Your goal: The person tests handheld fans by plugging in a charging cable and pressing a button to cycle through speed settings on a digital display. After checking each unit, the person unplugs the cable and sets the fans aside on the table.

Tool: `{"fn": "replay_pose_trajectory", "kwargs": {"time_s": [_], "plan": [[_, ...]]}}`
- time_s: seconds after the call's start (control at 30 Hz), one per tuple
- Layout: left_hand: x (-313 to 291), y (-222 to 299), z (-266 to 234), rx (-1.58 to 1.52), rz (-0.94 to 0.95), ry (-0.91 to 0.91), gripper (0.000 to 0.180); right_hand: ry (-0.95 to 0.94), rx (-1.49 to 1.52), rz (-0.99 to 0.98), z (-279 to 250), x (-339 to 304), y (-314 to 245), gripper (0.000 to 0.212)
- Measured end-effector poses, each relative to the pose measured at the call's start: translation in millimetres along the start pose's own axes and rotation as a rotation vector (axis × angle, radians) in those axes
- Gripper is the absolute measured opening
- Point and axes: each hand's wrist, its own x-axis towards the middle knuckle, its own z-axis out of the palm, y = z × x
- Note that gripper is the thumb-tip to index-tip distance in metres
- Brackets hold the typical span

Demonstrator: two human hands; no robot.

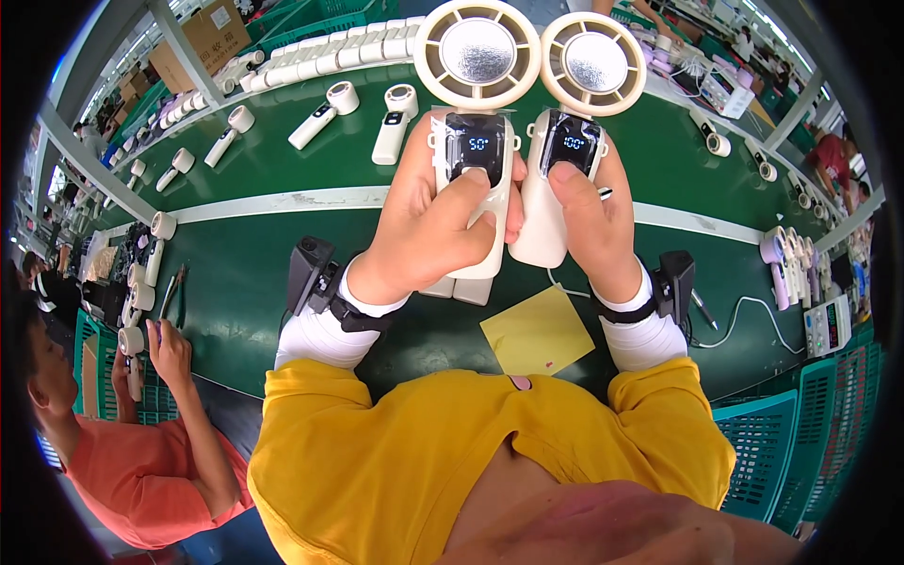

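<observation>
My left hand (419, 231) is closed round a cream handheld fan (478, 240), its thumb on the front just below the lit display. A second cream fan (541, 221) is gripped by my right hand (600, 221), that thumb on the lower part of its lit display. Both fans stand side by side, round heads up, with silvery discs in the middle of their grilles. A small metal-tipped item pokes out beside my right fingers; its kind is unclear. Below my left hand, two cream ends (471, 290) show, mostly hidden. A yellow paper (538, 331) lies nearer me.
Cream fans (311, 125) lie spaced along the green bench (254, 254), with a dense row (330, 52) behind. At right are a pen (703, 309), a white cable (753, 301) and a meter box (828, 325). A co-worker in red (141, 471) handles a fan at left. Green baskets (753, 452) stand lower right.
</observation>
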Motion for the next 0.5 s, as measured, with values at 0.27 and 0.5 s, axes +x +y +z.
{"fn": "replay_pose_trajectory", "kwargs": {"time_s": [0.27, 0.5], "plan": [[0.1, 0.2, -0.7, -0.012, -0.007, 0.008, 0.049, 0.015, -0.161, -0.085, 0.3, 0.4, 1.6, 0.023], [-0.5, 1.2, -2.1, -0.035, -0.005, 0.008, 0.051, 0.002, -0.092, -0.061, 3.4, 0.3, 0.3, 0.022]]}}
